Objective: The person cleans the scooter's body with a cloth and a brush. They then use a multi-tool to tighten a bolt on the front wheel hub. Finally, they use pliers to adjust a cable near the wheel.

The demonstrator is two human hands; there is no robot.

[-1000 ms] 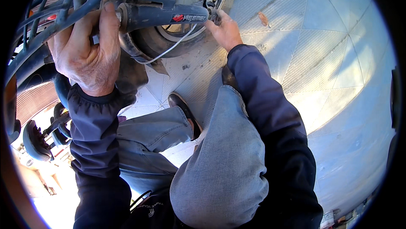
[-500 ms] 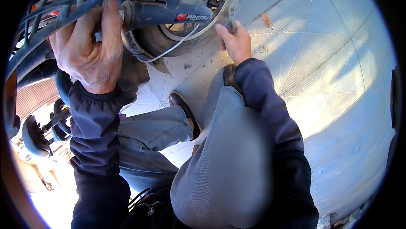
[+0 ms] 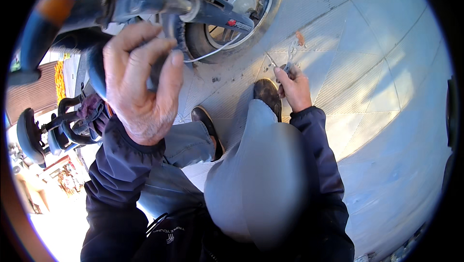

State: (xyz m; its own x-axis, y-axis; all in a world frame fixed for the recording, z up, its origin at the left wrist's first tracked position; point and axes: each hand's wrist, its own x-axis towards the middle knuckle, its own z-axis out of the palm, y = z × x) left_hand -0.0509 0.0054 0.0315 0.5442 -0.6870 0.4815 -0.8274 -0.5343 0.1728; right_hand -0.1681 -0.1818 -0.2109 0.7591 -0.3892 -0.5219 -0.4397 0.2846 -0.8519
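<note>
My left hand (image 3: 142,85) is raised below a bike-like vehicle's frame, fingers apart and curled a little, with nothing seen in them. Behind its fingertips runs a dark fork-like arm (image 3: 215,14) with a red mark, reaching to the hub (image 3: 243,2) of a spoked wheel (image 3: 197,39). My right hand (image 3: 296,88) is closed over the floor, right of my shoe. From its fingers stick out a flat metal wrench (image 3: 292,51) with several openings and a thin metal rod (image 3: 271,59), whose kind I cannot make out. A pale cable (image 3: 212,53) loops below the arm.
Tiled floor (image 3: 357,78) spreads to the right, with a reddish-brown scrap (image 3: 300,38) lying beyond the wrench. My shoes (image 3: 267,95) stand below the wheel. At left are black padded parts (image 3: 31,136) of another object and a dark purple cloth (image 3: 92,109).
My left hand has let go of the frame part it was around and moved down and right. My right hand has drawn away from the wheel, down and right, with the wrench.
</note>
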